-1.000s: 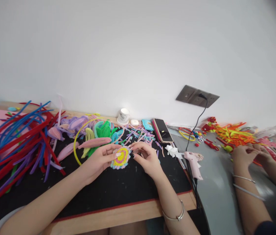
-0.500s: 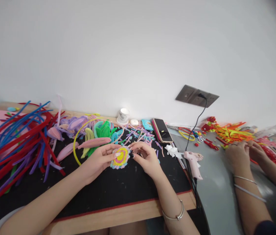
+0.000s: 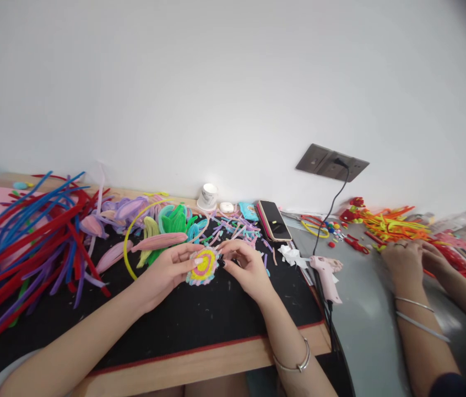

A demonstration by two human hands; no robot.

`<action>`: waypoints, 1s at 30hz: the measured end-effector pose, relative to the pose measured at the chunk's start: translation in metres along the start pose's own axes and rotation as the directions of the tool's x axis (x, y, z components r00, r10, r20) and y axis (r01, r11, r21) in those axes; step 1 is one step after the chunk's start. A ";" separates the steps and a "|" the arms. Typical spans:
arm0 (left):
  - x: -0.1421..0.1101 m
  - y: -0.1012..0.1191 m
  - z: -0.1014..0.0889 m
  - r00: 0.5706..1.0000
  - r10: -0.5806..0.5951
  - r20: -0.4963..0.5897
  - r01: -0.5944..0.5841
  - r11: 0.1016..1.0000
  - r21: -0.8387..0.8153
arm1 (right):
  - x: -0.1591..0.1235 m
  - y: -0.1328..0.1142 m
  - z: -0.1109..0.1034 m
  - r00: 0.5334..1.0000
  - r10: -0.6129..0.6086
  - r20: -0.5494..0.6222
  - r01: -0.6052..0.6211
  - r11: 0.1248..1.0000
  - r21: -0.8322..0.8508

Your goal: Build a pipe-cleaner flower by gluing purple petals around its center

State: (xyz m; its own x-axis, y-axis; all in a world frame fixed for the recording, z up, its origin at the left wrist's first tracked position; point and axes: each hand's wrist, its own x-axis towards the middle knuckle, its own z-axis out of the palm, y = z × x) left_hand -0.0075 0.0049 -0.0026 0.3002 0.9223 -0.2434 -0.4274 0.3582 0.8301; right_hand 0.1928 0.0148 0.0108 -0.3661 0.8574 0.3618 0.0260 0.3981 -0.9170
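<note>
My left hand (image 3: 173, 275) grips a round pipe-cleaner disc (image 3: 205, 266) by its left side, thumb lying on the front. The disc has yellow and pink rings and a scalloped blue-and-pink rim. At its right edge, the thumb and forefinger of my right hand (image 3: 246, 270) pinch the rim. Both hands hold it up above a black mat (image 3: 175, 331). Just behind my left hand lies a pink pipe-cleaner petal (image 3: 158, 241), beside green leaf-shaped pieces (image 3: 175, 219).
Red, blue and purple pipe cleaners (image 3: 51, 237) sprawl at the left. Cut bits (image 3: 233, 227), a paper cup (image 3: 208, 197) and a phone (image 3: 274, 220) lie behind my hands. A corded pink glue gun (image 3: 326, 278) rests at right. Farther right, another person's hands (image 3: 406, 262) work near orange pipe cleaners (image 3: 398, 223).
Almost nothing differs. Both my hands stay on the disc in the same place, and the other person's hands have shifted very slightly.
</note>
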 end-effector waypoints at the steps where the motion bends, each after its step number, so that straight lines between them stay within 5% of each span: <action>1: 0.000 0.000 0.000 1.000 0.001 0.000 -0.001 1.000 0.000 | 0.000 0.000 0.000 1.000 0.000 0.000 0.000 1.000 0.000; 16: 0.000 0.001 0.000 1.000 0.004 0.012 -0.005 1.000 0.027 | 0.001 0.002 0.000 0.999 0.042 -0.018 -0.042 0.999 0.034; 22: 0.003 -0.001 -0.001 0.968 0.236 -0.087 -0.211 0.950 0.230 | 0.004 0.007 0.001 0.968 0.163 -0.191 -0.106 0.954 0.280; 27: 0.002 0.002 0.002 0.873 0.461 -0.158 -0.379 0.845 0.377 | 0.002 0.010 0.018 0.943 0.327 0.061 -0.332 0.930 0.155; 30: 0.000 0.005 0.006 0.881 0.441 -0.172 -0.346 0.847 0.404 | 0.002 0.010 0.026 0.935 0.340 0.104 -0.352 0.928 0.126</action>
State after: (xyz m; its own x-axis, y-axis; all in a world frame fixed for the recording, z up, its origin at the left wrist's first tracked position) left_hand -0.0045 0.0062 0.0048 -0.0710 0.9953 0.0656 -0.1216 -0.0739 0.9898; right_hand 0.1687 0.0118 -0.0018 -0.4304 0.9026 0.0086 0.0353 0.0264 -0.9990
